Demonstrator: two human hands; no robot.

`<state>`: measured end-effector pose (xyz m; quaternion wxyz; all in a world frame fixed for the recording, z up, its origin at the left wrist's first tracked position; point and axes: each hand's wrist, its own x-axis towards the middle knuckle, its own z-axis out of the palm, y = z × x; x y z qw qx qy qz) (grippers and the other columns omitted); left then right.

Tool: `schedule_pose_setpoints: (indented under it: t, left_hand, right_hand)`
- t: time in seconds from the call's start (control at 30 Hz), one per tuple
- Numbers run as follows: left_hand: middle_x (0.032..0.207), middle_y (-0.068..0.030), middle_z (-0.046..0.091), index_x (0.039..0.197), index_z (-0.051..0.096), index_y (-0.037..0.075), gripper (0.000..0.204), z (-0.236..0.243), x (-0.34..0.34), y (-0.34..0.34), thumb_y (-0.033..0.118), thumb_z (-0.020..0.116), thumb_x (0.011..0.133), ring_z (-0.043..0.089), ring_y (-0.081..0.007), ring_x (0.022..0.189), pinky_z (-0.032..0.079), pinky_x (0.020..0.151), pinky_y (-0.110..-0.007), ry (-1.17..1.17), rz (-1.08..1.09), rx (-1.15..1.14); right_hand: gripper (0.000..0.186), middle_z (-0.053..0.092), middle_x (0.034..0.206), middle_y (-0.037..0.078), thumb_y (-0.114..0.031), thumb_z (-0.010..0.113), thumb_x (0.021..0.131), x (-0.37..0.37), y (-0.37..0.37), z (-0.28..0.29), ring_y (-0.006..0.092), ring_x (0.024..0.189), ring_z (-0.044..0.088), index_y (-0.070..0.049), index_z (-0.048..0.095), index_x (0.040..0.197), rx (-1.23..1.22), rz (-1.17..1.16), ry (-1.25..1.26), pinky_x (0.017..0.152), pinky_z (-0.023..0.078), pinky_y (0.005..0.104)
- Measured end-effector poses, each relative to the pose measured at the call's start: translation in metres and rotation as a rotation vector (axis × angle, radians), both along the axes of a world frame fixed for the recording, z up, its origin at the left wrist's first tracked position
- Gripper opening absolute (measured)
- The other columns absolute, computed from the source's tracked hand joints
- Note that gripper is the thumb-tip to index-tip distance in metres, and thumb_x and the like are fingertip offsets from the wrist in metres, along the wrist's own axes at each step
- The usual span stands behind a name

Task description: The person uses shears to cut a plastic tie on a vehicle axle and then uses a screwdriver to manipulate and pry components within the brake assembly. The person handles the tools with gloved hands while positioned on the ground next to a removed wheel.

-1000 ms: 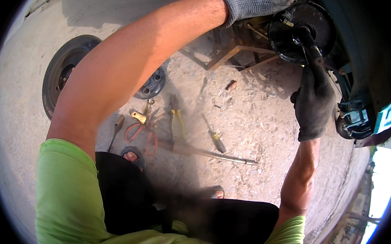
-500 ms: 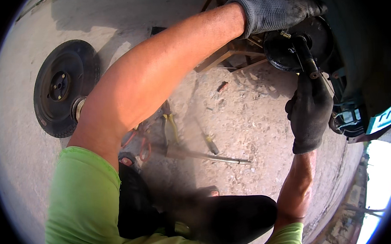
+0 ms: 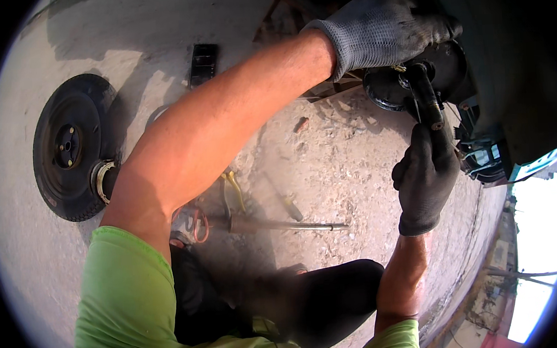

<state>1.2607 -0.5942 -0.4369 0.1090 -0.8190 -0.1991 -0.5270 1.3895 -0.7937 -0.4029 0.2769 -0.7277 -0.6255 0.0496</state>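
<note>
A black round wheel-hub plate with a thick dark shaft sticking out of it sits at the upper right. My left hand, in a grey-and-black glove, reaches over the plate's upper edge. Its fingers are bent close together, and whatever they grip is hidden. Below the shaft, my gloved right hand is closed with its fingers pointing up toward the shaft's end. A thin metal rod rises from those fingers beside the shaft; its lower part is hidden in the glove.
A tyred wheel lies at left, beside a metal-rimmed cylinder. On the rough floor are yellow-handled pliers, a red-orange looped handle, a long metal tube and a black tray. Dark vehicle bodywork bounds the right.
The whole view has shifted, so the wheel and hub plate appear further left and lower. The black tray shows more fully. Both hands stay at the hub in much the same pose.
</note>
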Motion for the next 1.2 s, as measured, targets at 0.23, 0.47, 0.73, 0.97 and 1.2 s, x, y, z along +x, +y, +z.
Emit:
schedule_pose_setpoints:
  t: [0.23,0.47,0.73,0.97,1.2]
  left_hand:
    - [0.098,-0.0172,0.074,0.155,0.034,0.0,0.062,0.002,0.001,0.002,0.011,0.046,0.096,0.068,-0.0244,0.076,0.054,0.089,-0.039,0.205,0.049,-0.09]
    - [0.095,-0.015,0.076,0.154,0.038,0.002,0.056,0.001,0.002,0.002,0.017,0.047,0.1,0.071,-0.0242,0.08,0.052,0.094,-0.041,0.12,0.101,0.055]
    - [0.11,-0.0082,0.075,0.116,0.074,0.014,0.037,0.011,0.006,-0.021,0.044,0.057,0.102,0.072,-0.0196,0.102,0.056,0.092,-0.035,-0.387,-0.31,-0.617]
    - [0.104,-0.0171,0.075,0.119,0.07,0.003,0.047,0.04,-0.047,-0.038,0.045,0.052,0.104,0.072,-0.0275,0.09,0.054,0.081,-0.038,-0.354,-0.764,-0.954]
    - [0.093,-0.0186,0.073,0.11,0.07,0.0,0.043,0.033,-0.029,-0.03,0.039,0.054,0.103,0.071,-0.0299,0.088,0.054,0.077,-0.039,-0.364,-0.628,-0.795]
  right_hand:
    - [0.028,0.061,0.098,0.01,0.002,0.064,0.084,-0.007,0.006,0.0,0.0208,0.077,0.062,0.0,0.066,0.112,-0.023,-0.064,0.118,0.063,0.049,0.0326]
    - [0.033,0.061,0.106,0.011,-0.001,0.065,0.084,-0.009,0.012,0.005,0.023,0.087,0.061,-0.001,0.064,0.117,0.005,-0.06,0.144,0.071,0.049,0.0343]
    - [0.038,0.061,0.115,0.012,-0.004,0.067,0.085,-0.007,0.016,-0.007,0.0254,0.098,0.06,-0.002,0.063,0.123,0.043,-0.064,0.077,0.081,0.049,0.0363]
    - [0.043,0.061,0.124,0.012,-0.007,0.068,0.085,0.0,0.005,-0.013,0.0275,0.108,0.06,-0.004,0.062,0.128,0.039,-0.024,-0.041,0.09,0.048,0.0381]
    - [0.049,0.061,0.132,0.013,-0.01,0.07,0.086,0.009,0.0,-0.014,0.0297,0.118,0.059,-0.005,0.061,0.133,0.033,0.042,-0.282,0.099,0.048,0.0398]
